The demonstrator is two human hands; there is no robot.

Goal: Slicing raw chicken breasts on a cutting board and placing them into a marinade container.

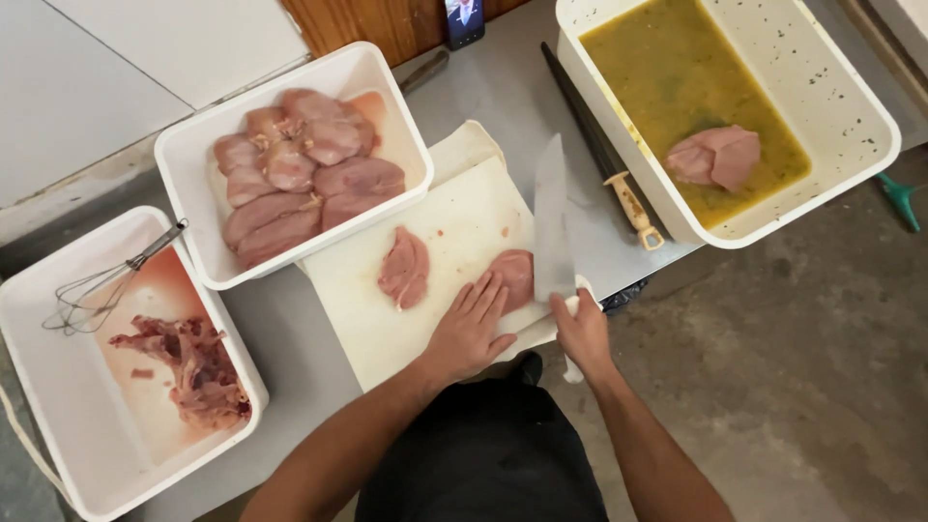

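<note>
Left hand (471, 329) lies flat, fingers spread, pressing a chicken piece (513, 275) on the cutting board (454, 217) (white); right hand (581, 332) clenches the knife (552, 232) just right of it.

Bare forearms, dark apron (483, 454)

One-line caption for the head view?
Left hand steadies chicken piece on cutting board; right hand holds knife.

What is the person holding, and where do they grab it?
The right hand holds a knife by its white handle. The left hand holds nothing; it presses flat on a chicken piece.
</note>
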